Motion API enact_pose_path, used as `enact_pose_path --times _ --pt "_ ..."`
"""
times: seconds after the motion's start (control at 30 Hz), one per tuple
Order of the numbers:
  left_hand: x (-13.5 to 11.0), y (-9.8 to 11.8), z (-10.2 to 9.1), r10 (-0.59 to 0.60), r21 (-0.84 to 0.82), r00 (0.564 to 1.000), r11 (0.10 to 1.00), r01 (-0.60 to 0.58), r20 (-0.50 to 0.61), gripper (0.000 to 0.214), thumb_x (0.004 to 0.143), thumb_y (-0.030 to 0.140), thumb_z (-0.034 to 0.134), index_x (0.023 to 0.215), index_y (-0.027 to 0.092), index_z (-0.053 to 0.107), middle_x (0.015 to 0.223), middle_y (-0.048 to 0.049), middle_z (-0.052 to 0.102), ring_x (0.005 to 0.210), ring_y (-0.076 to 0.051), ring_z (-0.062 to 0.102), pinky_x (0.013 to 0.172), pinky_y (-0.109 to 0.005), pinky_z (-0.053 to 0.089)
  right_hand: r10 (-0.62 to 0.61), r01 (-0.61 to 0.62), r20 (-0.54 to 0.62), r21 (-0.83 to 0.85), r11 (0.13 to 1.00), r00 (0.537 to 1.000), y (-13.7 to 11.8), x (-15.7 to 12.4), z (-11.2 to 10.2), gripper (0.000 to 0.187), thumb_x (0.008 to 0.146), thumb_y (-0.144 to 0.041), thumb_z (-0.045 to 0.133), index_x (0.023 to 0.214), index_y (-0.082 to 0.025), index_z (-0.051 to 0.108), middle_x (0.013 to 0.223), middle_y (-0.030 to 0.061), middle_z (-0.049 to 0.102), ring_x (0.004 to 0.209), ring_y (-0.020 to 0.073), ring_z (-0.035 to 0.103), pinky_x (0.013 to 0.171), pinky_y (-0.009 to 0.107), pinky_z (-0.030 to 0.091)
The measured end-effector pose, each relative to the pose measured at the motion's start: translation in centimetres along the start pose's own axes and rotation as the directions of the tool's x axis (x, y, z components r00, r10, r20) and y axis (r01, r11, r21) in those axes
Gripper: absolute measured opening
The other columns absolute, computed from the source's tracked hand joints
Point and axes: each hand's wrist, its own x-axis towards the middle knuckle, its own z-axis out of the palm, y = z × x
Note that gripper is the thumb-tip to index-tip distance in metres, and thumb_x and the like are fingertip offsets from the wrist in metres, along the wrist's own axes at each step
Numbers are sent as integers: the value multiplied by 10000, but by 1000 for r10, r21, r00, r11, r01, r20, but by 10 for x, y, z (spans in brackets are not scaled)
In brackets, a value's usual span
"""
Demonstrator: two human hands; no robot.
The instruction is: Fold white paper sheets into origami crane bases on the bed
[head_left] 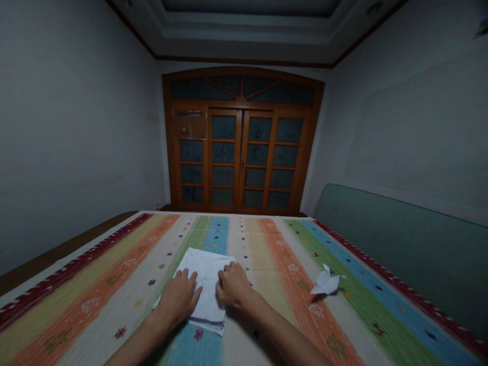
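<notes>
A small stack of thin white sheets (208, 284), probably paper, lies on the striped cloth in front of me. Its layers fan out slightly at the near edge. My left hand (180, 295) rests palm down on the left part of the stack, fingers apart. At the right edge of the sheets, my right hand (233, 285) has its fingers curled in and pressed against the paper; the fingertips are partly hidden. Off to the right sits a folded white paper bird (326, 282), apart from both hands.
A tablecloth (267, 284) with coloured stripes and small motifs covers the table. Beyond its far edge stand wooden doors with glass panes (242, 157). A pale green panel (400, 244) runs along the right side, and a dark brown edge (68, 241) along the left.
</notes>
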Motion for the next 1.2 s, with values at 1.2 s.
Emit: enact_pose_path --times 1.2 --pt "8 -48 28 -19 -72 996 997 25 91 742 936 649 522 1554 245 441 1636 -166 362 1496 -419 335 1197 -576 321 184 -196 121 93 976 975 39 -20 17 610 1032 -324 343 1567 -30 349 1646 185 284 1543 296 261 1264 484 202"
